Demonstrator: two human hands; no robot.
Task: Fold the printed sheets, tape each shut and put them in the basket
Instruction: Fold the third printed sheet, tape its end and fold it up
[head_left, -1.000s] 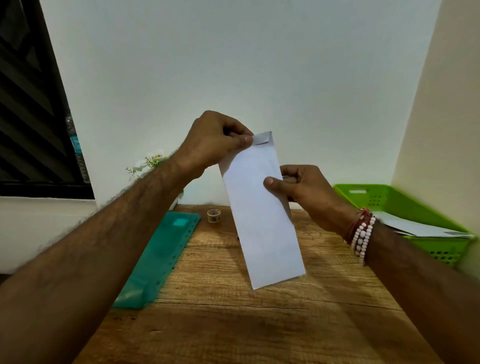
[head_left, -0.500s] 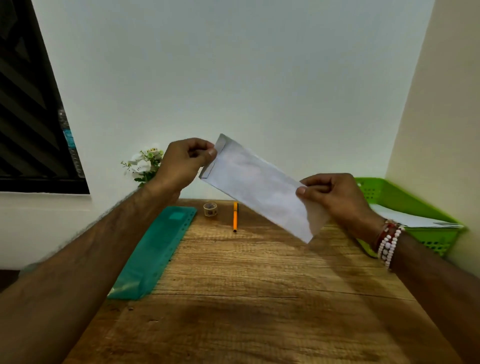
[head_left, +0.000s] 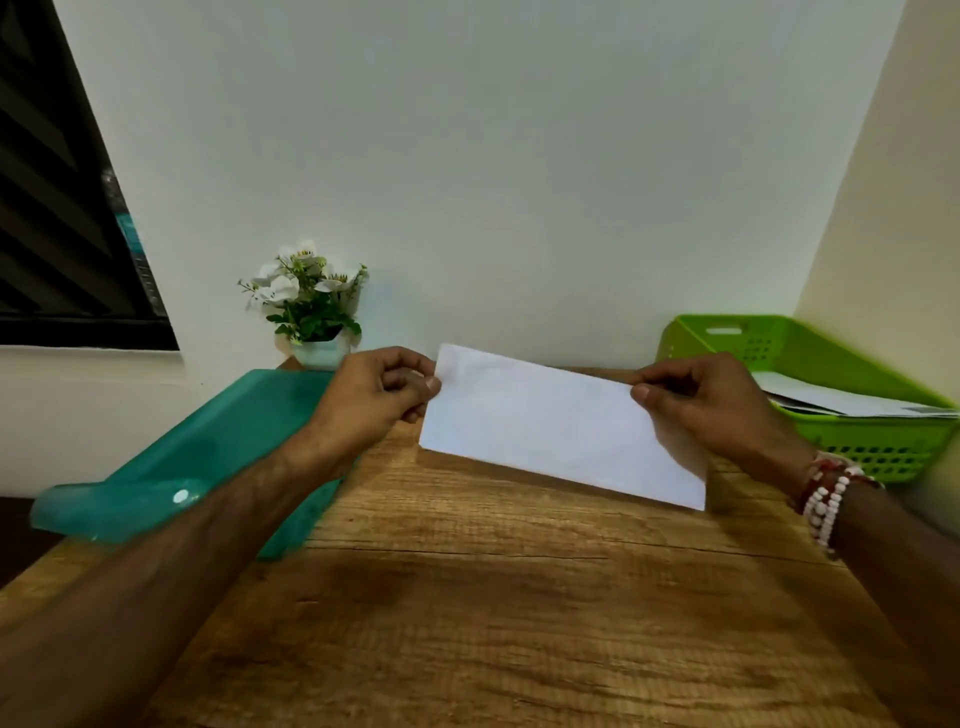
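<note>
A folded white sheet (head_left: 545, 421), long and narrow, hangs almost level just above the far part of the wooden table (head_left: 493, 613). My left hand (head_left: 379, 395) pinches its left end between thumb and fingers. My right hand (head_left: 711, 405) pinches its right end, thumb on top. The green basket (head_left: 878, 452) stands at the right by the wall, close to my right hand, with several white sheets (head_left: 852, 400) lying in it. The sheet hides the table behind it, so tape and pen are out of sight.
A teal plastic tray (head_left: 208, 457) lies along the table's left side under my left forearm. A small white pot of white flowers (head_left: 311, 312) stands at the back left against the wall. A dark window is at far left.
The folded sheet has swung from upright to nearly level and come down toward the table. Both hands dropped with it, one at each end. The view tilted lower.
</note>
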